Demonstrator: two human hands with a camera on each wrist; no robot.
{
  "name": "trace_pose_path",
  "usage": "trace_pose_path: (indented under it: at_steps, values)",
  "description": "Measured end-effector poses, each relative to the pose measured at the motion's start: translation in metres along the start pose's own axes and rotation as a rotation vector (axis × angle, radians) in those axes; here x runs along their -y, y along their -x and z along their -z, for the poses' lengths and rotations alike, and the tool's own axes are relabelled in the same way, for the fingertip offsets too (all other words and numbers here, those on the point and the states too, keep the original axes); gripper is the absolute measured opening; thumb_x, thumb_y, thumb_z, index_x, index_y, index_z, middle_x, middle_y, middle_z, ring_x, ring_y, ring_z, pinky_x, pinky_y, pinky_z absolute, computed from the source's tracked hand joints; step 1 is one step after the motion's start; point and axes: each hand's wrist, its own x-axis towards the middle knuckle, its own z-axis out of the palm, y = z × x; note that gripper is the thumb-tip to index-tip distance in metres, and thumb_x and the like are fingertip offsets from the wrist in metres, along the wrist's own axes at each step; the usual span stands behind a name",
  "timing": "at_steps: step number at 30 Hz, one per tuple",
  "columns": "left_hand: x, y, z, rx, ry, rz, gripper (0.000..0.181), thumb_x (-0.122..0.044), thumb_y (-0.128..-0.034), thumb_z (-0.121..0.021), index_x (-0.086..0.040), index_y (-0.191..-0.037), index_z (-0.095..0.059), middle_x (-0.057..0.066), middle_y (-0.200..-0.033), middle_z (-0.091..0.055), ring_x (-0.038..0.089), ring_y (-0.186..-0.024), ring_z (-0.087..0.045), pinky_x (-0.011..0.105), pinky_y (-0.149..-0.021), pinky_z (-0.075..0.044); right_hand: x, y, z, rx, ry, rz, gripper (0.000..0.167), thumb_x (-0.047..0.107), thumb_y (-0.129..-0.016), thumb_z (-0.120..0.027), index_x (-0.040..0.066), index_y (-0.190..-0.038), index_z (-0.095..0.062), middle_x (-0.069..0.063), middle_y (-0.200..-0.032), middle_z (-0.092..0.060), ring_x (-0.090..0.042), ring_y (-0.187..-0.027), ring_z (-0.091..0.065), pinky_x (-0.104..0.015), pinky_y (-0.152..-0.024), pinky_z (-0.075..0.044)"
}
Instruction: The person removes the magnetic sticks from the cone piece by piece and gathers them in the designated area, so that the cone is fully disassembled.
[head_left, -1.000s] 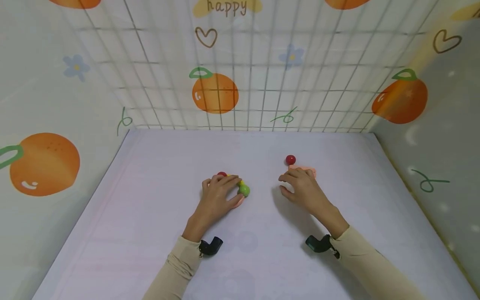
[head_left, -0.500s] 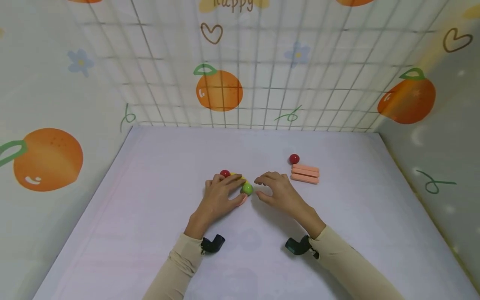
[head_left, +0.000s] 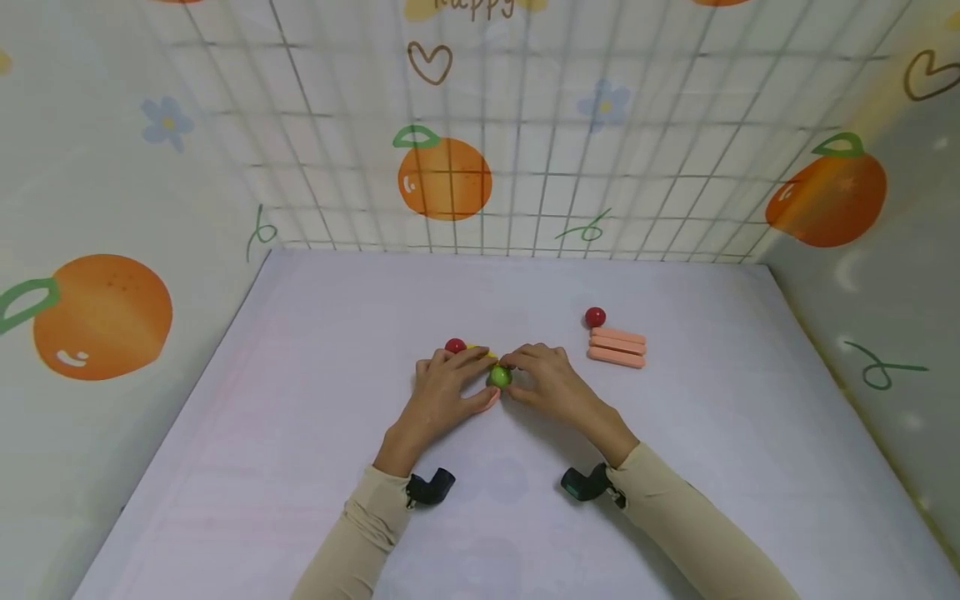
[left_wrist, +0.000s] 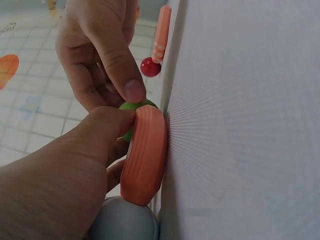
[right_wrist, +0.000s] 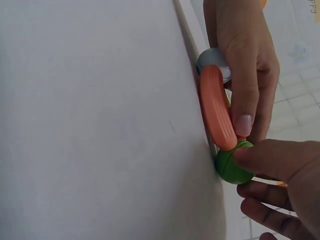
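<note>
The pale surface point(head_left: 315, 417) runs out under my arms, and both hands are at work near its middle, a little closer to the far edge than to the cut-off near side. My left hand point(head_left: 444, 387) grips the cluster crosswise, thumb against the curved stick point(left_wrist: 144, 155), fingers over on the yellow side. My right hand point(head_left: 553, 383) comes in from the right-edge side, pinching the green ball point(right_wrist: 235, 165) between thumb and fingers. Looks like the joint at that ball is the step in hand, so the left wants to be a firm brace, no squeeze that skews the sticks, while the right pushes square along the stick, never sideways; a crooked push could well pop the far end loose.

Three spare sticks point(head_left: 618, 343) lie side by side towards the right edge, well apart from my right hand. The curved stick sits right beside my left thumb, its one end against the green ball; whether it's fully seated, I can't tell. Beyond my left fingers, the yellow stick point(head_left: 472, 345) peeps out, mostly covered.

Down to the balls: the grey ball point(left_wrist: 124, 220) touches the curved stick's other end, under my left hand. The green one sits between my two thumbs. One red ball point(head_left: 454, 345) pokes out past my left knuckles, towards the far edge; a loose red ball point(head_left: 595, 317) rests just beyond the spare sticks.
</note>
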Motion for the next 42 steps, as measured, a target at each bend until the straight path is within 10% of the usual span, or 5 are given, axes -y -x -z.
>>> trace_pose_path:
  at_steps: [19, 42]
  values:
    - [-0.002, 0.005, -0.003, -0.054, 0.021, -0.019, 0.050, -0.045, -0.0907, -0.072, -0.024, -0.136, -0.064, -0.007, -0.144, -0.055, 0.021, -0.103, -0.049, 0.042, -0.078, -0.031, 0.001, -0.010, -0.008, -0.015, 0.140, 0.053, 0.036, 0.026, -0.078, -0.084, 0.009, -0.107, -0.074, -0.001, -0.105, -0.067, -0.020, -0.100, -0.057, -0.043, -0.087, -0.037]
    - [-0.005, 0.001, 0.000, -0.043, 0.044, -0.018, 0.046, -0.042, -0.0911, -0.073, -0.028, -0.135, -0.065, -0.007, -0.143, -0.055, 0.022, -0.107, -0.049, 0.044, -0.080, -0.030, -0.040, 0.026, 0.056, -0.206, 0.015, -0.119, 0.027, 0.017, -0.078, -0.082, 0.011, -0.102, -0.072, -0.001, -0.094, -0.065, -0.025, -0.091, -0.057, -0.041, -0.081, -0.032]
